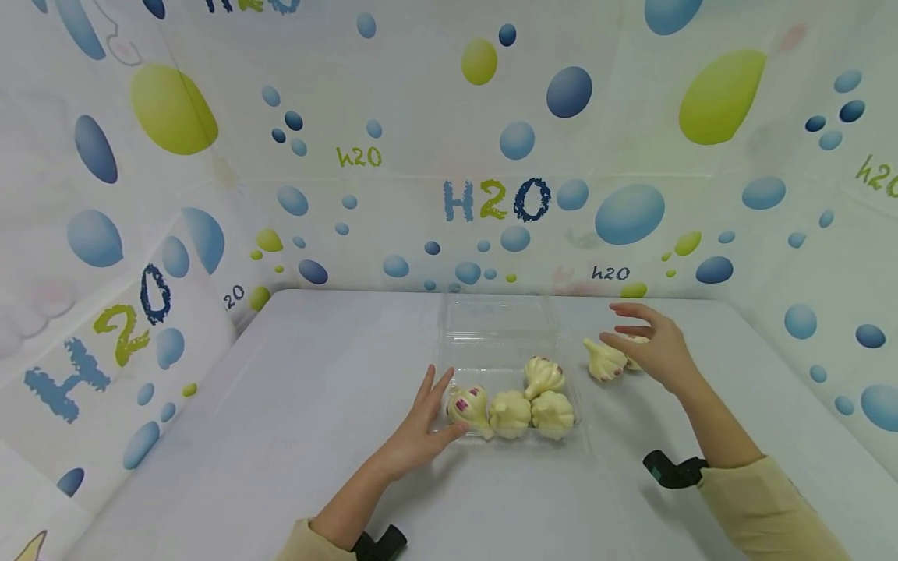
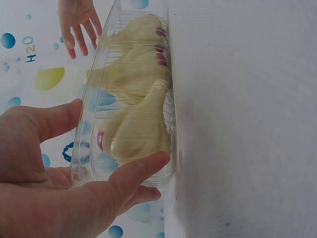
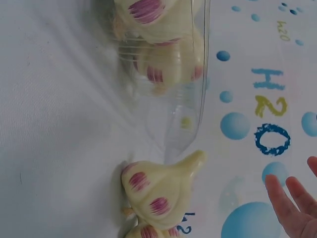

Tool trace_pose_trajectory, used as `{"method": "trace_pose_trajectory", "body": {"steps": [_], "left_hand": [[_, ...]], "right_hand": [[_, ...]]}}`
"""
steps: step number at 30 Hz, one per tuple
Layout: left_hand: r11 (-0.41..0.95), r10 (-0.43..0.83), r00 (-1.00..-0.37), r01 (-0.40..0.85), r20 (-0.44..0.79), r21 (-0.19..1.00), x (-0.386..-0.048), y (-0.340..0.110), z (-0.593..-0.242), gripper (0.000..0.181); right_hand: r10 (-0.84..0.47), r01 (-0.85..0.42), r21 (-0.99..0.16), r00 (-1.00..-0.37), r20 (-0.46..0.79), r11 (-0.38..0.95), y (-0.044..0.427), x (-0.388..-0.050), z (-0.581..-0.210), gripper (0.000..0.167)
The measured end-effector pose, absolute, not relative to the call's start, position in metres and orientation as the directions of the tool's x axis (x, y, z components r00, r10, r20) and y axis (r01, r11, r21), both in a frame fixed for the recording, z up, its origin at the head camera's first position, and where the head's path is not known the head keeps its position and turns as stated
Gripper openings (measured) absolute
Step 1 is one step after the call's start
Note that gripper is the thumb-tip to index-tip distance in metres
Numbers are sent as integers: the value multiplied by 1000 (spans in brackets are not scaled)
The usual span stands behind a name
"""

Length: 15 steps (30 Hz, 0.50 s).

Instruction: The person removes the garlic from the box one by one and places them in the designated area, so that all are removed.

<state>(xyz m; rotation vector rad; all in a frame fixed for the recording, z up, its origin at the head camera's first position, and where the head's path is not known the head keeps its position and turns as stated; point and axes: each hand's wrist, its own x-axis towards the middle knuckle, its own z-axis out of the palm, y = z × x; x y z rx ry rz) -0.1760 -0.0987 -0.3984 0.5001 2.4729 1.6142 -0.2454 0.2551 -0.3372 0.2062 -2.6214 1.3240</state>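
Note:
A clear plastic clamshell container (image 1: 491,378) lies on the table with its lid (image 1: 498,315) folded back. Several garlic bulbs (image 1: 510,414) sit inside, pale yellow with purple marks. My left hand (image 1: 417,436) holds the container's left end, with the thumb at the front wall and the other fingers at the left side. To the right of the container, my right hand (image 1: 655,351) hovers with its fingers apart and nothing between them. Below it, two loose garlic bulbs lie on the table; one (image 3: 161,193) shows fully, and the other (image 3: 153,231) is partly hidden.
The white table (image 1: 295,467) meets a cloth backdrop (image 1: 414,156) printed with blue and green drops and "H2O" lettering. Black wrist devices (image 1: 673,470) are worn below both hands, beside beige sleeves (image 1: 765,506).

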Motion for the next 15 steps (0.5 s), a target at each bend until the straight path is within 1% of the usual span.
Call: {"method": "trace_pose_trajectory", "body": {"steps": [1, 6, 15], "left_hand": [[366, 353, -934, 195, 58, 910, -176, -99, -398, 76], [365, 354, -933, 197, 60, 910, -176, -99, -399, 76], [345, 358, -931, 200, 68, 917, -174, -99, -397, 78]], "right_hand": [[-47, -207, -769, -973, 225, 605, 248, -238, -329, 64], [-65, -192, -773, -979, 192, 605, 235, -232, -321, 61], [-126, -234, -781, -972, 198, 579, 226, -234, -328, 58]]}}
